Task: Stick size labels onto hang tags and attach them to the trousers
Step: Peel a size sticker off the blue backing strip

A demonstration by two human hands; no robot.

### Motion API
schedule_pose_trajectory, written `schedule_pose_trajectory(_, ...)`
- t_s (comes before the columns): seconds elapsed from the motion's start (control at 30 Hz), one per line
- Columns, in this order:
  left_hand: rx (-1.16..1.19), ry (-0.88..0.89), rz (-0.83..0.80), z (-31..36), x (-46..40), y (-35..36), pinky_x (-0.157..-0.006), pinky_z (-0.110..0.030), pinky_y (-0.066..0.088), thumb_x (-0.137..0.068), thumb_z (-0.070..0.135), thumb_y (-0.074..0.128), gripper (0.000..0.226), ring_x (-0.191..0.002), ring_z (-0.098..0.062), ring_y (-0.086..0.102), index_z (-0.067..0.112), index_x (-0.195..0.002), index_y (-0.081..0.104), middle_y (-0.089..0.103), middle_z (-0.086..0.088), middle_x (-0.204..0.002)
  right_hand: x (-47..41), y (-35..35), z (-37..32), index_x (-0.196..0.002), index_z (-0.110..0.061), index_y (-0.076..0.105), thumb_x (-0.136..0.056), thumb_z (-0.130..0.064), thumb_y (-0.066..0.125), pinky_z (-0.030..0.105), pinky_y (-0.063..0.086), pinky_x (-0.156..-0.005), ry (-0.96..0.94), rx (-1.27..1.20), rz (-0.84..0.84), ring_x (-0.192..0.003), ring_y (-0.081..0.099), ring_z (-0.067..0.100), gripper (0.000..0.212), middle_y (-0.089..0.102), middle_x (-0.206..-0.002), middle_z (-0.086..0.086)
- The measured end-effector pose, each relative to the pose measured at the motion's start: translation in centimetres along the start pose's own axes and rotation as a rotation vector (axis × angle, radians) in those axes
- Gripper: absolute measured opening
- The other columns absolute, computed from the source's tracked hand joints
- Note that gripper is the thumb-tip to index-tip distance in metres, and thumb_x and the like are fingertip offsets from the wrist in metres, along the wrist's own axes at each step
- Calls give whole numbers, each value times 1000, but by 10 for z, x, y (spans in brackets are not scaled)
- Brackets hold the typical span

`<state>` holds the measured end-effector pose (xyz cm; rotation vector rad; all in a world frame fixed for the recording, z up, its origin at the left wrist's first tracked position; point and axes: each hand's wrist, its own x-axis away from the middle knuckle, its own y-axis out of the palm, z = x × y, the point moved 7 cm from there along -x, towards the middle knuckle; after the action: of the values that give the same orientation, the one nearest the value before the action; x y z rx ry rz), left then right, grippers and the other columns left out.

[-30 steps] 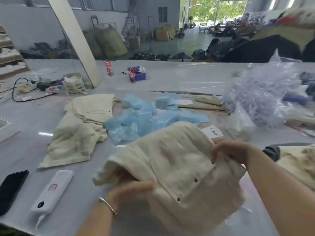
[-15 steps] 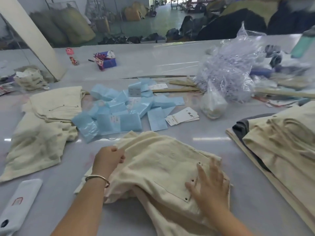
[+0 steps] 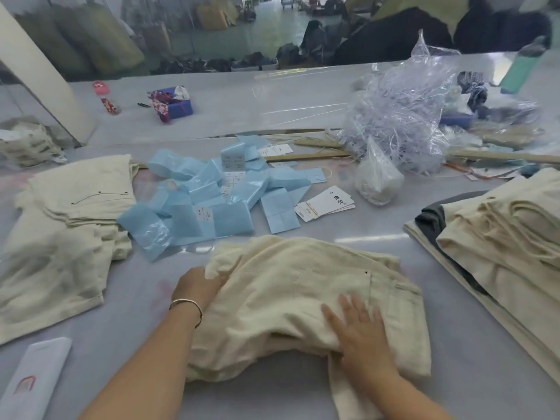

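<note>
Cream trousers (image 3: 291, 286) lie folded on the table right in front of me. My left hand (image 3: 197, 286) grips their left edge, fingers tucked under the cloth. Flat on the near right part of the trousers rests my right hand (image 3: 359, 331), fingers straight. Beyond the trousers lies a heap of light blue label sheets (image 3: 212, 201). White hang tags (image 3: 325, 204) sit just right of that heap.
Folded cream trousers (image 3: 75, 207) lie at the left, and a stack of them (image 3: 509, 247) at the right. A clear plastic bag of fasteners (image 3: 400, 116) stands at the back right. A white device (image 3: 36, 380) lies near the front left edge.
The trousers came down from the air onto the table. My right hand went flat on them and slid slightly toward me; my left hand moved to their left edge.
</note>
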<state>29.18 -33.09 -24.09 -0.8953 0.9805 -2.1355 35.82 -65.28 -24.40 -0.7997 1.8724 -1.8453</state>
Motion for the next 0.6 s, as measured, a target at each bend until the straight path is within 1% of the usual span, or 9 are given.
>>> schedule_pose_trajectory(0.07,80,78,124,-3,1,-14,-70,-34,38,-84,51,59,40,-89,-36,60,12,-85,64,69,-17,-99,-14,-4,17,-149,-29,33,-84,-13,56,49,16,-116,11,-18,-55,-146,19,34,71,27,-157,6)
schedule_pose_trajectory(0.1,129,91,201,-8,2,-24,-70,-35,36,-91,42,60,35,-93,-38,60,8,-91,65,68,-20,-102,-17,-10,25,-150,-29,30,-89,-7,44,39,14,-118,-3,-41,4,-147,16,28,67,24,-158,0)
schedule_pose_trajectory(0.17,239,130,333,-17,6,-45,-75,-34,36,-94,36,59,33,-101,-39,59,5,-104,65,67,-21,-108,-21,-29,36,-139,-24,51,-84,5,48,34,35,-111,-12,-155,126,-138,39,27,62,45,-147,2)
schedule_pose_trajectory(0.23,290,149,420,-28,12,-62,-81,-35,37,-96,35,56,35,-107,-39,57,7,-117,63,65,-18,-117,-19,-58,31,-111,-14,73,-68,12,56,38,58,-81,-118,-224,302,-106,66,33,53,70,-116,8)
schedule_pose_trajectory(0.3,276,97,446,-47,14,-71,-88,-40,40,-99,36,51,39,-112,-40,55,6,-121,62,63,-21,-122,-12,-74,18,-96,-13,77,-66,0,47,33,59,-63,-241,-183,438,-87,72,28,45,74,-99,5)
schedule_pose_trajectory(0.37,132,-31,401,-69,15,-69,-94,-45,40,-100,32,47,36,-117,-41,49,7,-123,58,56,-24,-128,-7,-65,-3,-98,-17,76,-65,-11,45,29,59,-64,-339,-159,326,-88,71,24,46,73,-101,1)
schedule_pose_trajectory(0.4,27,-112,375,-77,16,-65,-96,-47,38,-98,26,47,33,-120,-41,44,9,-126,54,50,-25,-132,-7,-48,-11,-103,-21,74,-66,-14,48,29,57,-69,-373,-146,181,-97,67,22,46,71,-108,-3)
schedule_pose_trajectory(0.5,-98,-140,395,-68,26,-52,-101,-51,33,-85,10,54,50,-127,-39,30,13,-134,46,36,-21,-140,-9,-7,3,-108,-30,69,-82,-31,53,28,47,-87,-262,-284,-94,-114,54,11,31,62,-119,-15)
schedule_pose_trajectory(0.6,-153,218,408,-14,39,-20,-110,-49,30,-85,20,62,50,-133,-38,34,10,-134,54,44,-18,-143,-15,-24,45,-98,-22,72,-78,-24,63,32,47,-86,20,-486,243,-101,62,21,23,69,-103,-4)
